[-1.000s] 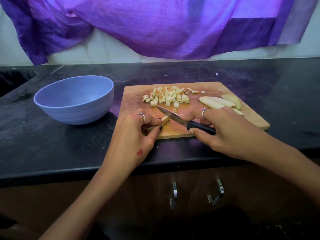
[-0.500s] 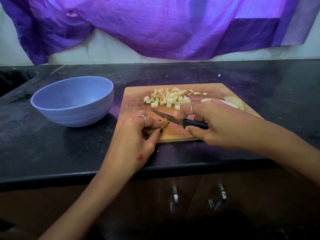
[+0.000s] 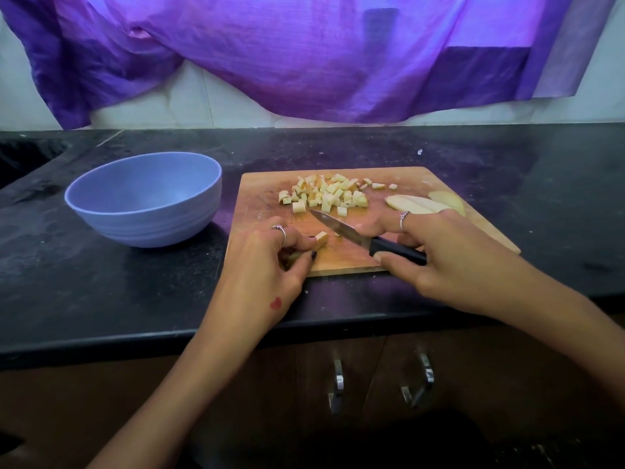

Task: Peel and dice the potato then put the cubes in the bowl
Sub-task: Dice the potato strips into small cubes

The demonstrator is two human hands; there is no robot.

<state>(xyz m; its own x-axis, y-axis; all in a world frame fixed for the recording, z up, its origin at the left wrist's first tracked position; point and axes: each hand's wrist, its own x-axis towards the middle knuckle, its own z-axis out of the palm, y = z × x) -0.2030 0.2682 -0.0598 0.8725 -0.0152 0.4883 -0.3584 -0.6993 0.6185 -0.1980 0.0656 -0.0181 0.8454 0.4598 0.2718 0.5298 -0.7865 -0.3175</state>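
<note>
the right grip (image 3: pixel 436 255) is clenched round the black handle of the knife (image 3: pixel 365 236), blade angled toward ten o'clock and lifted just clear of the cutting board (image 3: pixel 270 198), a judgement from the gap beneath the tip; the left grip (image 3: pixel 267 262) pinches a short potato strip (image 3: pixel 319 239) against the board's near edge, fingertips curled back, likely to keep them out of the blade's path. the strip's free end pokes out toward three o'clock, where the next cut would fall. a heap of diced cubes (image 3: pixel 324 196) sits at twelve o'clock on the board, pushed away from the cutting spot, and uncut potato slices (image 3: pixel 416 204) wait at two o'clock behind the right knuckles. the blue bowl (image 3: pixel 145 198) stands on the tabletop (image 3: pixel 101 292) just beside the board at nine o'clock, nothing visible inside it, handy for sweeping cubes across. dicing seems roughly halfway; no cubes are transferred yet.
</note>
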